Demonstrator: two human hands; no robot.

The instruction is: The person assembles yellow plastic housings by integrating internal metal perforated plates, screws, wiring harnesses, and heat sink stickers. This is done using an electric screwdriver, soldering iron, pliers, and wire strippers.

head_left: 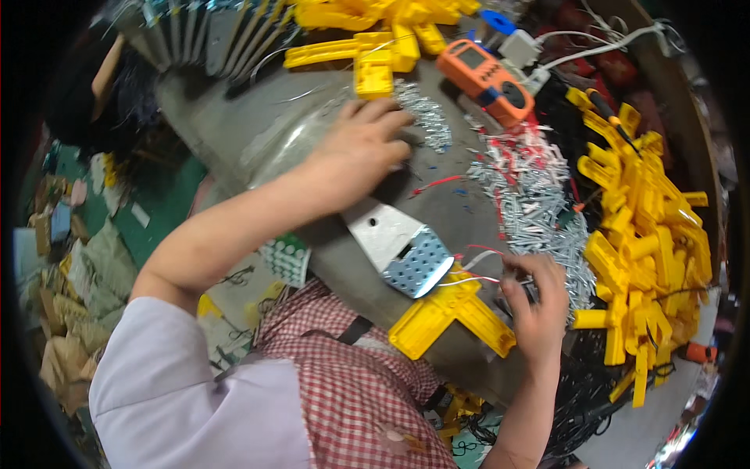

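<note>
My left hand [362, 147] reaches across the table with its fingers apart, next to a small pile of screws [424, 117] and a yellow plastic part [373, 76]. Nothing shows in its fingers, though their undersides are hidden. Below that wrist lies a flat silver metal piece [383, 227] with a perforated, dimpled end [420, 264]. It rests against a yellow T-shaped plastic housing [437, 313] near my body. Thin red and white wires [478, 279] run from there to my right hand [539, 301], whose thumb and forefinger close around their ends.
A large heap of screws and white plugs [539, 187] spreads at the right, beside a pile of yellow housings [648, 234] with a screwdriver [613, 117]. An orange multimeter [484, 78] and white plug adapters [519, 48] stand behind. Metal strips [219, 39] lie far left; black cables [574, 406] hang lower right.
</note>
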